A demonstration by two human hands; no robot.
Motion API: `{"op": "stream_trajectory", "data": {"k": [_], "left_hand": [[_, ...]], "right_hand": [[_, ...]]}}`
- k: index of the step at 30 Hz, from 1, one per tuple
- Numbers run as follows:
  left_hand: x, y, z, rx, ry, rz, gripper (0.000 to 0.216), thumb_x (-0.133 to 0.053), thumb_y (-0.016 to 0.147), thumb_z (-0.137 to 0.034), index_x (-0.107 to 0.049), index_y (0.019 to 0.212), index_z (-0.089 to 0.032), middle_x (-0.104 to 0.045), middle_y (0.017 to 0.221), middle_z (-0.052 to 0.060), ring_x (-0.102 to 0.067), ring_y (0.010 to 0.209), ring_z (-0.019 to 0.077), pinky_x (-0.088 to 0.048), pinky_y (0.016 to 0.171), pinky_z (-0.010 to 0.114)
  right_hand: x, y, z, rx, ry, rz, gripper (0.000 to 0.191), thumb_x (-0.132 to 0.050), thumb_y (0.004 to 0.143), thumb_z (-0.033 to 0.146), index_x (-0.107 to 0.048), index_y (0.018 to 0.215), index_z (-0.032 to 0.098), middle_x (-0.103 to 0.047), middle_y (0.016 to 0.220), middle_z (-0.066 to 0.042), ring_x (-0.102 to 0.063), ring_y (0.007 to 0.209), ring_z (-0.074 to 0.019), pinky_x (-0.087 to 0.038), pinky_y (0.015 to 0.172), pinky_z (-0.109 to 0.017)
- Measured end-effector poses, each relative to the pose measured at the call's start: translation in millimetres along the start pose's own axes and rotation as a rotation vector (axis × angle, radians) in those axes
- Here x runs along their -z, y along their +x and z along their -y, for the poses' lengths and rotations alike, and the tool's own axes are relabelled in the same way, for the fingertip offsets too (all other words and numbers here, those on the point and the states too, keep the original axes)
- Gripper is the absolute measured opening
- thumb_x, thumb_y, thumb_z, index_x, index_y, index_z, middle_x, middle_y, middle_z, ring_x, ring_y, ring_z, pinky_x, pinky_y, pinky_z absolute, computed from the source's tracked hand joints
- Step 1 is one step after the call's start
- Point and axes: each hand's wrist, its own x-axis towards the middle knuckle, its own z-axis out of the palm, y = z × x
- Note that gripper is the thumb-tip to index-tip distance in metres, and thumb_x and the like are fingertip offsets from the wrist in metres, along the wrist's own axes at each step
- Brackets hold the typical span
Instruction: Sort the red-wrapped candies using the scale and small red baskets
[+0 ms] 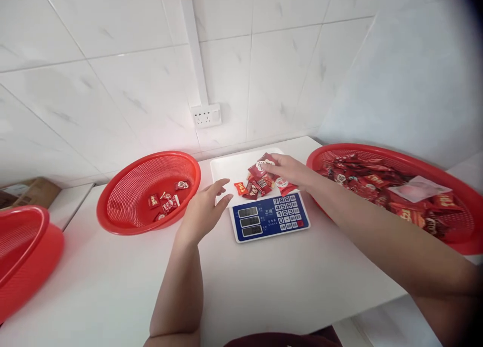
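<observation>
A digital scale (269, 219) with a blue keypad and three small displays stands on the white table. On its white pan (226, 168) lies a small heap of red snack packets (260, 184). My right hand (289, 168) is over the pan's right side, its fingers closed on a dark red snack packet (263, 166) above the heap. To the left of the pan, my left hand (206, 206) holds nothing, its thumb and fingers apart and pointing at the heap.
A red basket (113, 211) with several packets stands left of the scale. On the right, a larger red basket (392, 151) holds many packets and a whitish translucent one. Another red basket (41, 256) is at the left edge, near a cardboard box (41, 191). A wall socket (206, 115) sits behind.
</observation>
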Motion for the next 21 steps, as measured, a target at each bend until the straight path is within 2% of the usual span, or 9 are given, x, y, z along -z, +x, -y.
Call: {"op": "stream_trajectory", "data": {"k": [2,4,8,11,13,15,18,21], "left_hand": [[1,0,1,-0.004,-0.008,-0.002,0.039,-0.043,0.089,-0.042,-0.05,0.125,-0.029,-0.067,0.106,0.004,-0.062,0.095,0.0197,-0.048,0.082,0.033],[2,1,2,-0.001,-0.007,-0.007,0.039,-0.044,0.089,-0.043,-0.05,0.125,-0.03,-0.067,0.105,0.004,-0.063,0.092,0.0199,-0.048,0.082,0.034],[1,6,5,0.03,0.017,0.008,0.04,-0.044,0.087,-0.046,-0.05,0.124,-0.031,-0.067,0.105,0.004,-0.064,0.089,0.0216,-0.048,0.081,0.037],[-1,10,7,0.043,0.028,0.034,0.042,-0.043,0.087,-0.049,-0.05,0.124,-0.032,-0.067,0.104,0.003,-0.065,0.088,0.0223,-0.049,0.079,0.038],[-3,11,7,0.042,0.033,0.047,0.043,-0.042,0.086,-0.051,-0.049,0.125,-0.033,-0.067,0.104,0.003,-0.064,0.088,0.0225,-0.049,0.078,0.037],[-5,12,7,0.042,0.043,0.055,0.044,-0.041,0.086,-0.052,-0.049,0.125,-0.033,-0.067,0.105,0.003,-0.064,0.089,0.0227,-0.049,0.078,0.037],[-7,12,6,0.042,0.062,0.071,0.045,-0.04,0.086,-0.053,-0.048,0.125,-0.034,-0.067,0.106,0.003,-0.064,0.089,0.0228,-0.049,0.077,0.036],[-8,11,4,0.037,0.081,0.083,0.045,-0.039,0.086,-0.054,-0.048,0.125,-0.033,-0.067,0.106,0.003,-0.065,0.086,0.0223,-0.049,0.077,0.036]], "right_hand": [[2,-2,-1,0.007,-0.056,-0.04,0.022,-0.061,0.08,0.038,-0.059,0.087,0.017,-0.06,0.067,0.001,-0.055,0.06,-0.0116,-0.046,0.06,-0.025],[16,-10,-3,0.002,-0.129,-0.123,0.023,-0.061,0.08,0.039,-0.059,0.087,0.017,-0.061,0.068,0.0,-0.055,0.059,-0.0117,-0.045,0.06,-0.025],[74,-36,-18,-0.001,-0.281,-0.369,0.026,-0.057,0.081,0.042,-0.06,0.092,0.019,-0.068,0.082,-0.003,-0.062,0.071,-0.0161,-0.048,0.065,-0.027],[124,-58,-39,-0.114,-0.554,-0.498,0.031,-0.052,0.083,0.044,-0.061,0.101,0.02,-0.07,0.096,-0.006,-0.065,0.085,-0.0221,-0.049,0.073,-0.032],[148,-68,-54,-0.262,-0.805,-0.456,0.038,-0.049,0.084,0.041,-0.058,0.113,0.018,-0.067,0.109,-0.01,-0.063,0.098,-0.0265,-0.048,0.081,-0.036],[157,-73,-67,-0.372,-0.99,-0.328,0.045,-0.05,0.084,0.036,-0.053,0.124,0.015,-0.061,0.122,-0.013,-0.057,0.11,-0.0303,-0.045,0.089,-0.039],[144,-69,-79,-0.384,-1.042,-0.138,0.05,-0.054,0.081,0.034,-0.051,0.129,0.018,-0.056,0.129,-0.011,-0.053,0.115,-0.0305,-0.042,0.093,-0.038],[117,-56,-86,-0.366,-0.999,-0.046,0.06,-0.058,0.078,0.037,-0.045,0.135,0.021,-0.056,0.13,-0.011,-0.055,0.113,-0.0295,-0.044,0.09,-0.035]]}}
